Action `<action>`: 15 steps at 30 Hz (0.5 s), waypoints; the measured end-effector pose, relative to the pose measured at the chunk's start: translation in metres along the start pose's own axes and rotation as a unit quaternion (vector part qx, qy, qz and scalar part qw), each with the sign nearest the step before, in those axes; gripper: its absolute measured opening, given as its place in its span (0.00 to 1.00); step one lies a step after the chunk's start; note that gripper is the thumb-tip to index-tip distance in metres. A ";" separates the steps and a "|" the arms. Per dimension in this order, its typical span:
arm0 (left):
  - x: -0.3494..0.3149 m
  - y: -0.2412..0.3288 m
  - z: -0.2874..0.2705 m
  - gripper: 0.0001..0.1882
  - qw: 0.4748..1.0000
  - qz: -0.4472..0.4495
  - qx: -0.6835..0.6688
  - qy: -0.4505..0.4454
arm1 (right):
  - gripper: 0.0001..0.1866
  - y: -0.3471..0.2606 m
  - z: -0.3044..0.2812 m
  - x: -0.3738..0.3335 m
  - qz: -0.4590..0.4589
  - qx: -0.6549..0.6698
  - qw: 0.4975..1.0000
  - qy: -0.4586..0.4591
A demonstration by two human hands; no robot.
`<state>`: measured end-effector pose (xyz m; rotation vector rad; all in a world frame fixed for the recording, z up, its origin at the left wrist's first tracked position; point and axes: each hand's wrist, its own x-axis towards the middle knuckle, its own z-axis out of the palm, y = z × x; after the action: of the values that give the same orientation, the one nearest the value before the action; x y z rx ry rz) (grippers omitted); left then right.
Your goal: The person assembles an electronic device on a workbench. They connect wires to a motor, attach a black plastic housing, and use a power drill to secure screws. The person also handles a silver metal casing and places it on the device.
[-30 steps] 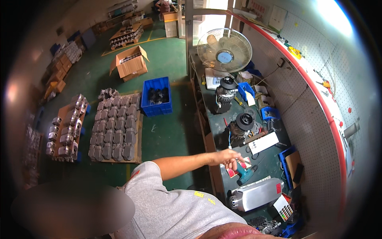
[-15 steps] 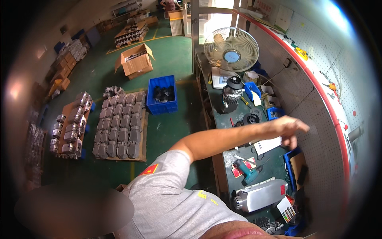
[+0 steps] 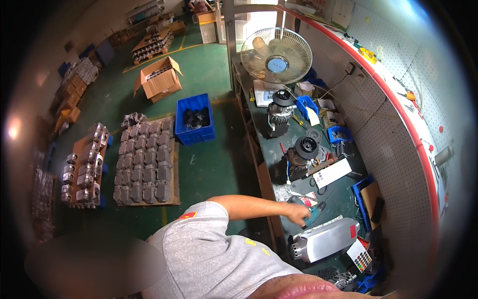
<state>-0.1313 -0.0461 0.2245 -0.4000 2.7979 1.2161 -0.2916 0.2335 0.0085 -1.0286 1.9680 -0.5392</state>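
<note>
My left hand [image 3: 298,215] is on a teal and black cordless drill [image 3: 314,215] lying on the dark workbench [image 3: 279,187]. Its fingers are curled round the drill and cover part of it. Just nearer lies a long silver metal housing [image 3: 328,241] with a red label. Beyond the hand stands a dark motor-like unit [image 3: 298,162] topped by a black fan wheel [image 3: 306,147]. Beside that unit is a white box or sheet [image 3: 332,172]. A red and white card [image 3: 309,198] lies by the drill. My right hand is out of view.
A desk fan [image 3: 277,57] and a second motor unit [image 3: 280,114] stand farther along the bench. Blue bins [image 3: 339,134] line the pegboard wall [image 3: 383,154]. On the floor at left are a blue crate [image 3: 195,134], an open carton [image 3: 159,82] and a pallet of grey castings [image 3: 144,164].
My left hand has come down and back from beside the pegboard wall onto the drill. The fan-wheel unit behind my forearm is now uncovered. The view has shifted slightly.
</note>
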 end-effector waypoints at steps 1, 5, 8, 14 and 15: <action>-0.005 -0.006 0.011 0.25 1.000 0.011 -0.021 -0.015 | 0.08 0.002 0.000 0.000 0.002 -0.001 1.000 0.000; -0.028 -0.013 0.033 0.28 0.996 -0.009 -0.069 -0.064 | 0.08 0.001 0.000 0.003 0.005 -0.004 1.000 0.002; -0.050 -0.020 0.037 0.28 0.995 -0.033 -0.079 -0.044 | 0.08 0.000 0.000 0.004 0.003 -0.006 1.000 0.002; -0.092 0.002 -0.009 0.29 0.986 -0.062 -0.145 -0.047 | 0.08 -0.001 -0.002 0.003 -0.005 -0.010 1.000 0.001; -0.097 -0.008 0.004 0.29 0.986 -0.062 -0.153 0.029 | 0.08 -0.002 -0.002 0.004 -0.007 -0.012 1.000 -0.001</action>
<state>-0.0356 -0.0285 0.2318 -0.6277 2.5851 1.6311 -0.2931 0.2291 0.0093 -1.0577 1.9711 -0.5221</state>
